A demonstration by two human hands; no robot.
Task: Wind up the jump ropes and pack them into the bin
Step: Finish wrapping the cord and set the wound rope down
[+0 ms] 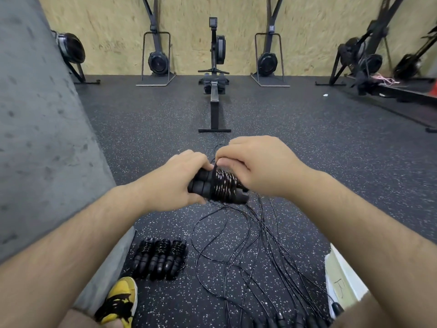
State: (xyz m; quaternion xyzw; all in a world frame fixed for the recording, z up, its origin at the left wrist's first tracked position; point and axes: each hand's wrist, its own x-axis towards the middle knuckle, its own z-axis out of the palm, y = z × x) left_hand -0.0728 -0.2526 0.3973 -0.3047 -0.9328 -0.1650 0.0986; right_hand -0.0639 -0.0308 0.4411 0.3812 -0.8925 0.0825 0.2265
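Head view, looking down past both forearms: the left hand has its fingers and thumb curled round the two black handles of a jump rope, holding them side by side above the floor, with the handle tips pointing down to the right. Thin black cable is wound in tight turns round the middle of the paired handles. The right hand sits just beside the left, touching the top of the coil, and its thumb and fingertips pinch the cable there; a short length of cable loops out beyond the knuckles. Below the hands, a spread of loose ropes lies tangled on the speckled rubber, the cables running down to several black handles at the bottom edge of the frame. To the left of them, three wound ropes lie side by side, touching one another, near a yellow and black shoe. A corner of the white bin shows at the lower right, partly hidden by the right forearm; what it holds cannot be seen. A grey concrete wall rises on the left, and a rowing machine stands well beyond the hands, in front of a plywood wall
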